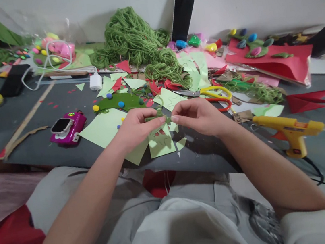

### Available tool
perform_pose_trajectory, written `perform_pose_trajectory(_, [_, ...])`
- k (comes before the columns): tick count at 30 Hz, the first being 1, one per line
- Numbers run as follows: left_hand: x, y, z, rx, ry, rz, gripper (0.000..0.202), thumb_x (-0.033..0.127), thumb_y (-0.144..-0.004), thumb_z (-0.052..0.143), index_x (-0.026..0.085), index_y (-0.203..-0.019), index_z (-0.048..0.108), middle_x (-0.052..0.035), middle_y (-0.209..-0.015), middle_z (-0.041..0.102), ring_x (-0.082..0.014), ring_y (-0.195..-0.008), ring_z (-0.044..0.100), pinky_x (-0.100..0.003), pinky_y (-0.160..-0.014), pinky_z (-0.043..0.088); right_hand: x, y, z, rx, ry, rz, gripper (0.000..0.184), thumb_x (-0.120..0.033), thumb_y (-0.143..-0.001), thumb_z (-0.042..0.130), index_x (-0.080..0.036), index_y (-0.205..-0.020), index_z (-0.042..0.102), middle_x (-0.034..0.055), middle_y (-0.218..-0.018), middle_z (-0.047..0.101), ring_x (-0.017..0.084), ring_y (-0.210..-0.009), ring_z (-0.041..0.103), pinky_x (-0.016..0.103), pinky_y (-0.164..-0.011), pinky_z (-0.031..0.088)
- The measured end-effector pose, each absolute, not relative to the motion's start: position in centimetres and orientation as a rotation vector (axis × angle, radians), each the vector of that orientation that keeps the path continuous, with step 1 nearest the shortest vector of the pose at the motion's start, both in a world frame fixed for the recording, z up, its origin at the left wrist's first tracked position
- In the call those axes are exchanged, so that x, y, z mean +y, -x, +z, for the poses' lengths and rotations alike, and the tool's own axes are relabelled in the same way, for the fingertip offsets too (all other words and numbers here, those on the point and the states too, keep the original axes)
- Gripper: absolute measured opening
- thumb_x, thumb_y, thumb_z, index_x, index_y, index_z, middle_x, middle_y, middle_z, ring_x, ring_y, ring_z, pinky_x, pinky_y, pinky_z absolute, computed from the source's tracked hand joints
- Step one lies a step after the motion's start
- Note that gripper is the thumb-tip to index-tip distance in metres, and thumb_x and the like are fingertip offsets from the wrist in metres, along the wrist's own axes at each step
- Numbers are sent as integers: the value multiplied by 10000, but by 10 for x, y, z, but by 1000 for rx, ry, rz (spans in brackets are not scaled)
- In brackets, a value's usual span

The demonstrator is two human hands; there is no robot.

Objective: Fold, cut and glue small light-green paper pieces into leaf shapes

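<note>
Both of my hands meet above light green paper sheets at the middle of the table. My left hand (138, 126) is closed, pinching a small green yarn-wrapped piece (167, 119) between thumb and fingers. On the other side, my right hand (201, 117) pinches at the right end of the same piece. Its exact shape is partly hidden by my fingers. Just below lies a light green paper piece (162, 145) with outlines drawn on it. Yellow-and-orange-handled scissors (214, 91) rest right behind my right hand.
A yellow glue gun (292, 129) with a cord lies at right. Behind stand a heap of green yarn (134, 36) and a leaning phone (183, 15). A purple case with a watch (68, 128) sits at left, near a white charger (95, 82). Paper scraps surround my hands.
</note>
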State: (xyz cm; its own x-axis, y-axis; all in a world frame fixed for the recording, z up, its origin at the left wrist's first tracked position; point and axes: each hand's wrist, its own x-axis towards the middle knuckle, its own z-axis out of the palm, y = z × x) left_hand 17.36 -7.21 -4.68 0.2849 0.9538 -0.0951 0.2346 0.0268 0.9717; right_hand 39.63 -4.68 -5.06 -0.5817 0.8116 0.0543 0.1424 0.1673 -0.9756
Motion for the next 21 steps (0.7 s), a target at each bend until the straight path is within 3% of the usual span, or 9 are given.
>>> perform_pose_trajectory(16, [-75, -179, -50, 1153, -1524, 841, 344, 489, -859, 719, 161, -764, 677, -20, -690, 649, -162, -627, 640, -271, -592, 468, -50, -397, -46, -1909, 887, 1424, 318, -453, -836, 779, -157, -815, 664, -6, -698, 576, 115, -637, 481, 257, -602, 405])
perform_pose_trajectory(21, [-75, -178, -47, 1104, -1400, 878, 356, 479, -892, 665, 172, -712, 687, -26, -630, 633, -150, -572, 563, -291, -586, 467, -48, -398, -48, -1899, 882, 1445, 327, -469, -838, 774, -164, -814, 658, -15, -675, 559, 113, -617, 469, 257, -582, 392])
